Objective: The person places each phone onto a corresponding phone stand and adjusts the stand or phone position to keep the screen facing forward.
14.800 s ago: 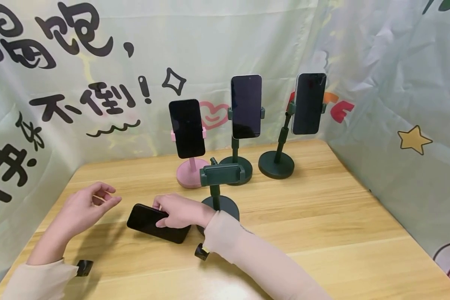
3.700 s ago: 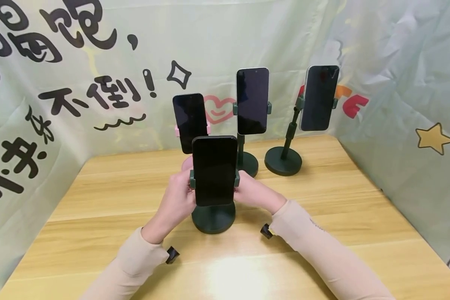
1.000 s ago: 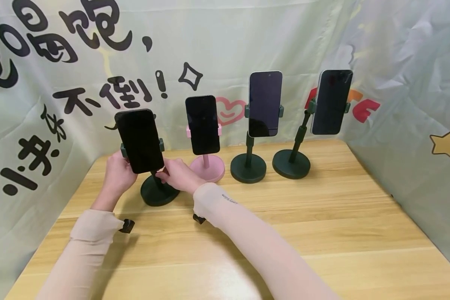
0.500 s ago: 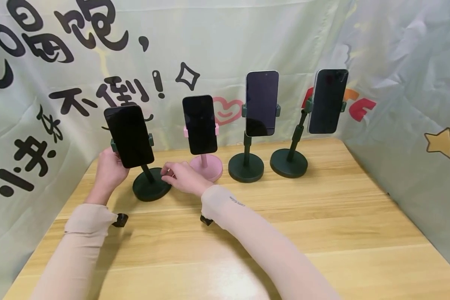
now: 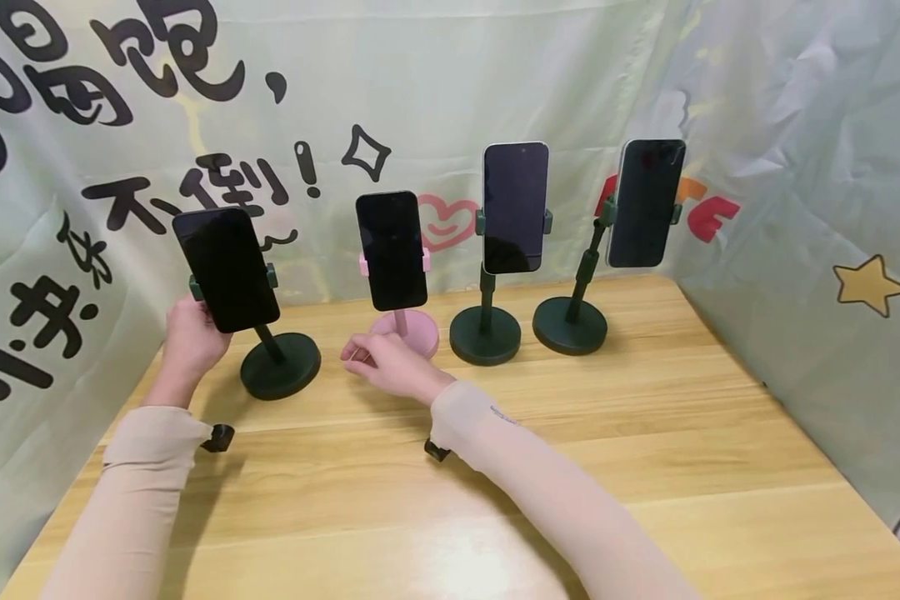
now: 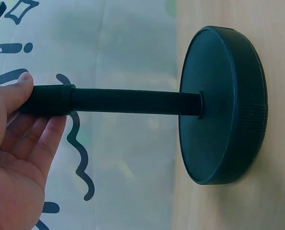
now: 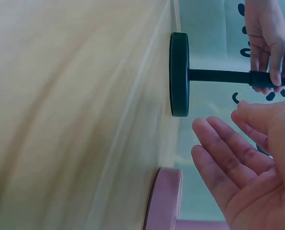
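My left hand point(image 5: 195, 340) grips the upper pole of a dark green phone stand point(image 5: 288, 368) at the table's left. Thumb and fingers wrap the ribbed collar, as the left wrist view shows. A black phone point(image 5: 227, 268) sits in that stand's clamp, leaning left and hiding part of the hand. The round base point(image 6: 219, 105) looks to be on or close to the tabletop. Right of it, my right hand point(image 5: 393, 365) holds nothing, its fingers loosely bent. It hovers in front of the pink phone stand point(image 5: 420, 332), which carries another black phone point(image 5: 392, 250).
Two more dark green stands point(image 5: 485, 337) point(image 5: 570, 327) line the back, each clamping a phone point(image 5: 516, 208) point(image 5: 647, 204) upright. Behind the wooden table point(image 5: 570, 450) hangs a printed cloth point(image 5: 435, 83). Small black wrist cameras point(image 5: 219, 438) sit under the sleeves.
The phone lying on the table earlier is now in the front stand, which has moved to the left. My right hand has let go of that stand's pole and drawn back rightward.
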A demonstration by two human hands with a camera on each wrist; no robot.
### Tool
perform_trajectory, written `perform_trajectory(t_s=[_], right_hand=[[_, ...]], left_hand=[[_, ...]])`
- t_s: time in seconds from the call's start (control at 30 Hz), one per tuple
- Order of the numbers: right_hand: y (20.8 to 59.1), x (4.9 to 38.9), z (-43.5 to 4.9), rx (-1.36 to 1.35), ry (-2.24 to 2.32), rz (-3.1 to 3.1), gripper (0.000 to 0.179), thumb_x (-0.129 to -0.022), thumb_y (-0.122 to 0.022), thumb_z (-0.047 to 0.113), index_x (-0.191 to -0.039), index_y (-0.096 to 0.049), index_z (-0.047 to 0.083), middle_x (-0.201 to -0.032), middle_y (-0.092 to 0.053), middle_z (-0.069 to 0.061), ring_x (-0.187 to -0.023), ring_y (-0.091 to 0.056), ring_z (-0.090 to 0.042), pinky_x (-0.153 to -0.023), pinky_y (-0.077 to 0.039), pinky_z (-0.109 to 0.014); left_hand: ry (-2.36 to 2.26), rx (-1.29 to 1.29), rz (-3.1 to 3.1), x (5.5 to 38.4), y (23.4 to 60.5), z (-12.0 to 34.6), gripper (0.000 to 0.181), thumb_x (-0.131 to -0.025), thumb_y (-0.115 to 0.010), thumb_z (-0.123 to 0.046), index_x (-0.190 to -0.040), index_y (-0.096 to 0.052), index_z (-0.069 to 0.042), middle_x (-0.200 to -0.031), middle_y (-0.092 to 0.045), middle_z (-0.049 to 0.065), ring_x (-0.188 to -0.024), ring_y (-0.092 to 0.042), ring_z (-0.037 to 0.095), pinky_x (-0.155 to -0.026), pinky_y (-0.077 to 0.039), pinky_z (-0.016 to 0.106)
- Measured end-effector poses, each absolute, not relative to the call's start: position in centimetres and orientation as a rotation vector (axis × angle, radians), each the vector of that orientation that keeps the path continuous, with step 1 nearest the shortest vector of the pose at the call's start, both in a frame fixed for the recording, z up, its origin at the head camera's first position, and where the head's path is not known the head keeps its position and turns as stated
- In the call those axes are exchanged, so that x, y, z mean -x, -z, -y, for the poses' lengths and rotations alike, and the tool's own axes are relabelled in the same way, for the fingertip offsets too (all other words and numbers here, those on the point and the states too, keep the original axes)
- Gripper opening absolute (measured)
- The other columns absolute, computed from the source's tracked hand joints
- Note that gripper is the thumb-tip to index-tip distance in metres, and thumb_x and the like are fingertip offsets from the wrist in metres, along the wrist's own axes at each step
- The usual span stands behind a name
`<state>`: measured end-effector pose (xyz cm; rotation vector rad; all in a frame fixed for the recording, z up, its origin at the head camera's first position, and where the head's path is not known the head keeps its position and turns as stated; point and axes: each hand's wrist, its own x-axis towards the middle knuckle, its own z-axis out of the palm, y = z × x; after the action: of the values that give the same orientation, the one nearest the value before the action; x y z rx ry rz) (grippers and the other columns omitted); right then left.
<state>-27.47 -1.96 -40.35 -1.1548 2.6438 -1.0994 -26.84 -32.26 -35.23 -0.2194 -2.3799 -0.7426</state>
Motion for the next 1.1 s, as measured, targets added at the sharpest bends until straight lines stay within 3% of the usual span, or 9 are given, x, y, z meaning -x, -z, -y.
perform_trajectory(t_s=[0.2,0.37,0.53,0.63,0.7,0.8,0.93,1.0,1.1], right_hand=[[40.5,26.7,-0.2,1.197,1.137,-2.625,0.019,-0.108,-0.066,0.015,-0.12,-0.072,0.002,-0.11,-0.079,-0.007,-0.101,-0.075,-0.015,-0.092,-0.058,-0.018],[39.9,25.9,-2.5,1.171,1.09,-2.617,0.02,-0.108,-0.066,0.017,-0.122,-0.071,0.003,-0.116,-0.078,-0.006,-0.108,-0.074,-0.015,-0.097,-0.058,-0.021],[39.3,25.0,-5.4,1.093,1.054,-2.623,0.022,-0.108,-0.066,0.019,-0.125,-0.071,0.005,-0.118,-0.077,-0.003,-0.109,-0.072,-0.015,-0.1,-0.06,-0.034],[39.1,24.6,-7.1,1.04,1.057,-2.638,0.023,-0.109,-0.066,0.02,-0.127,-0.071,0.007,-0.118,-0.076,-0.002,-0.11,-0.071,-0.015,-0.102,-0.059,-0.038],[39.1,24.5,-8.0,1.025,1.062,-2.653,0.023,-0.11,-0.064,0.021,-0.126,-0.071,0.008,-0.117,-0.076,-0.003,-0.107,-0.07,-0.015,-0.1,-0.06,-0.039],[39.0,24.5,-9.1,1.052,1.047,-2.686,0.023,-0.112,-0.059,0.025,-0.124,-0.071,0.01,-0.107,-0.074,-0.005,-0.096,-0.066,-0.014,-0.091,-0.059,-0.035],[39.0,24.4,-10.2,1.106,1.015,-2.733,0.029,-0.116,-0.049,0.029,-0.124,-0.071,0.011,-0.099,-0.069,-0.008,-0.088,-0.058,-0.016,-0.084,-0.053,-0.032],[39.0,24.4,-10.9,1.095,1.015,-2.752,0.031,-0.117,-0.047,0.03,-0.126,-0.07,0.012,-0.1,-0.07,-0.008,-0.09,-0.059,-0.017,-0.085,-0.053,-0.033],[39.0,24.3,-12.3,1.046,1.028,-2.782,0.032,-0.116,-0.049,0.03,-0.133,-0.069,0.011,-0.116,-0.074,-0.008,-0.101,-0.067,-0.016,-0.095,-0.058,-0.037]], left_hand=[[0.75,0.149,2.438,26.3,35.3,32.5,0.033,-0.09,-0.064,0.0,-0.065,-0.045,-0.007,-0.063,-0.049,0.006,-0.067,-0.044,0.024,-0.063,-0.035,0.035],[0.85,0.071,2.479,25.5,35.7,32.5,0.01,-0.097,-0.069,-0.006,-0.098,-0.063,0.002,-0.103,-0.073,0.027,-0.081,-0.048,-0.014,-0.072,-0.041,0.01],[0.928,0.057,2.481,24.2,36.1,32.1,0.027,-0.098,-0.071,-0.007,-0.121,-0.064,0.005,-0.119,-0.073,0.031,-0.087,-0.043,-0.032,-0.076,-0.039,-0.006],[0.893,0.071,2.465,23.6,36.6,31.7,0.023,-0.1,-0.072,-0.012,-0.116,-0.066,0.002,-0.11,-0.075,0.028,-0.085,-0.048,-0.028,-0.074,-0.039,-0.007],[0.855,0.09,2.451,23.3,37.1,31.3,0.021,-0.1,-0.072,-0.016,-0.112,-0.068,0.001,-0.106,-0.077,0.027,-0.085,-0.061,-0.014,-0.072,-0.039,-0.006],[0.812,0.108,2.454,22.9,37.9,30.3,0.018,-0.102,-0.07,-0.019,-0.106,-0.072,-0.001,-0.102,-0.08,0.024,-0.086,-0.065,-0.002,-0.069,-0.038,-0.005],[0.825,0.178,2.497,22.4,38.8,28.6,0.018,-0.106,-0.066,-0.018,-0.107,-0.075,-0.004,-0.101,-0.08,0.018,-0.086,-0.055,-0.017,-0.071,-0.039,-0.003],[0.835,0.232,2.52,22.3,39.1,27.7,0.018,-0.107,-0.065,-0.019,-0.111,-0.074,-0.004,-0.103,-0.08,0.016,-0.087,-0.059,-0.015,-0.074,-0.039,-0.003],[0.837,0.31,2.559,22.2,39.2,26.5,0.022,-0.108,-0.064,-0.02,-0.118,-0.072,-0.002,-0.109,-0.079,0.018,-0.095,-0.073,0.01,-0.079,-0.049,0.002]])
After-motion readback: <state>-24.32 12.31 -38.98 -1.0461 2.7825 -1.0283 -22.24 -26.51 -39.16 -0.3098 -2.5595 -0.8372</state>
